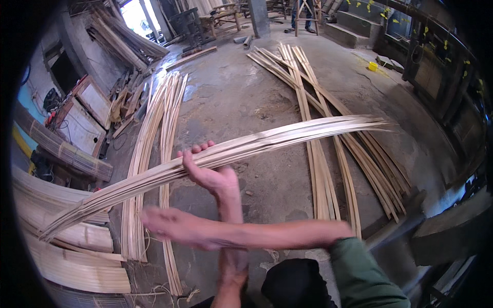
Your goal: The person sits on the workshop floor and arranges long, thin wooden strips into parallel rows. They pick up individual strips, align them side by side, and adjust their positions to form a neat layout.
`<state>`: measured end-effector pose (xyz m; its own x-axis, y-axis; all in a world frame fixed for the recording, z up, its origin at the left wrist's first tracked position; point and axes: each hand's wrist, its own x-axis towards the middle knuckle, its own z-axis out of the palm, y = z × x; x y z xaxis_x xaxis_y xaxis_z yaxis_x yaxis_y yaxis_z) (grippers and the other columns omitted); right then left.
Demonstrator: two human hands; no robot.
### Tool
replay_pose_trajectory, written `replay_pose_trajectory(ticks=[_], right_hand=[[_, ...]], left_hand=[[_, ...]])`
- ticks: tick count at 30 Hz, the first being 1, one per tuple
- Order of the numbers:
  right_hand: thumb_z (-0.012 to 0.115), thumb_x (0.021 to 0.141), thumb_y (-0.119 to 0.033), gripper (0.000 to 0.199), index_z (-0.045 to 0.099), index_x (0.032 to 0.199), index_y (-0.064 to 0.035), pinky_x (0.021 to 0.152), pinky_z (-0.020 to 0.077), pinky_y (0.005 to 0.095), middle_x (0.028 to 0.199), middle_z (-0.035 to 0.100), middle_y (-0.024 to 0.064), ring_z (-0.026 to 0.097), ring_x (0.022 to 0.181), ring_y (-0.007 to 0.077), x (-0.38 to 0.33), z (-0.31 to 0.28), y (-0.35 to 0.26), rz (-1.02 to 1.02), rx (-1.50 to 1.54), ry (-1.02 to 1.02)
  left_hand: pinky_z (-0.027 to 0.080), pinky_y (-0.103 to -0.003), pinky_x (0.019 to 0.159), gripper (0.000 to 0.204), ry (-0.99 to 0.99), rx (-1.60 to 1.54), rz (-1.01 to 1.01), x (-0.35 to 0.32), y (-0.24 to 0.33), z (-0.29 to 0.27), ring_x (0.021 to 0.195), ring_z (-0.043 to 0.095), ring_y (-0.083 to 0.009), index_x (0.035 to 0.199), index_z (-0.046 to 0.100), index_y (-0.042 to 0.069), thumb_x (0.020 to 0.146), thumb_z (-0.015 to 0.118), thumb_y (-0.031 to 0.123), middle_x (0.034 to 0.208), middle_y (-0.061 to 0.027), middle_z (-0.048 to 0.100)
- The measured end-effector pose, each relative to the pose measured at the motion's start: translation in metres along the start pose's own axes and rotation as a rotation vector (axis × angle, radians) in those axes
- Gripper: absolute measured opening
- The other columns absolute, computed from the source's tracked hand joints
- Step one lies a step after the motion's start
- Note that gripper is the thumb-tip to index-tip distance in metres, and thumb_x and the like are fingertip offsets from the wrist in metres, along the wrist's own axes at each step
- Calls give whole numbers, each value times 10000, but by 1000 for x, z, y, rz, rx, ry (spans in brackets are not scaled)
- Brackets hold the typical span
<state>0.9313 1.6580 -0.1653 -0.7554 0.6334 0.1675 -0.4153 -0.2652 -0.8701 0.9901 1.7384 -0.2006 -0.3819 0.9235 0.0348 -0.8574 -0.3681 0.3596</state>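
Note:
A long bundle of pale split bamboo strips (267, 141) slants across the view, from the lower left up to the right, raised above the floor. My left hand (213, 172) grips it near its middle from below, with the thumb on the near side and fingertips showing over the far edge. My right forearm, in a pushed-up green sleeve, crosses over the left forearm. Beneath the bundle's left half is my right hand (174, 224), apart from the strips and blurred by motion, so its fingers cannot be made out.
Bamboo strips lie in piles on the concrete floor, one at left (141, 169) and a crossed one at right (318, 118). Slatted bamboo pieces (87, 251) lie lower left. A yellow container (373, 66) stands far right, near steps (354, 28). Another person's legs (303, 18) show behind.

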Motion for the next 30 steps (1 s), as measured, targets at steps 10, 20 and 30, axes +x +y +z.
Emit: replay_pose_trajectory(ticks=[10,20,30], right_hand=[[295,937,-693,822,506,1352,-15,1105,347,481,1351,526,217,476,1283,360,-228,-133,-197,507,-1593,894],[652,681,-784,1064,477,1363,13,807,557,398,1055,677,239,697,866,323,-296,-23,-151,853,-1278,510],[846,687,-460,1075,287,1472,16,1105,300,406,1383,478,193,418,1307,281,-378,-11,-13,663,-169,682]], left_hand=[[448,-439,901,351,-180,101,78,25,138,4,808,462,-208,1084,425,63,763,554,119,839,-56,414],[432,-387,785,439,-552,-66,-210,84,165,48,758,436,-176,1138,422,30,723,529,127,806,-52,396],[467,-356,664,485,-568,-119,-606,93,24,27,698,465,-165,1180,411,42,725,536,152,780,-48,421]])
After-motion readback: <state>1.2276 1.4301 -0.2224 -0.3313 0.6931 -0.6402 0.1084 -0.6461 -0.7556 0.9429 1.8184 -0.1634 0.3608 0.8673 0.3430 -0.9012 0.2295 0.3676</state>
